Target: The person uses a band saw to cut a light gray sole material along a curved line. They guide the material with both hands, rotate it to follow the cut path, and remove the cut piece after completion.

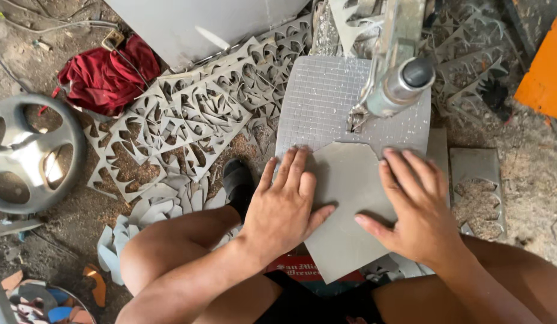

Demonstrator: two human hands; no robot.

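Grey flat board [350, 204]; left hand [284, 207] | right hand [413, 213] both spread flat on it, gripping nothing; gridded saw table [320, 102]

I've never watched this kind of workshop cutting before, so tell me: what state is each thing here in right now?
Left hand: flat, fingers spread, pressing on the grey sheet.
Right hand: flat, pressing on the same sheet.
Grey sheet: uncut so far as seen, lying on the gridded saw table, its point at the blade.
Gridded saw table: mostly bare.
Saw arm: over the table.
Cut-out panels: pierced with patterns, piled on the ground.
Red cloth: crumpled.
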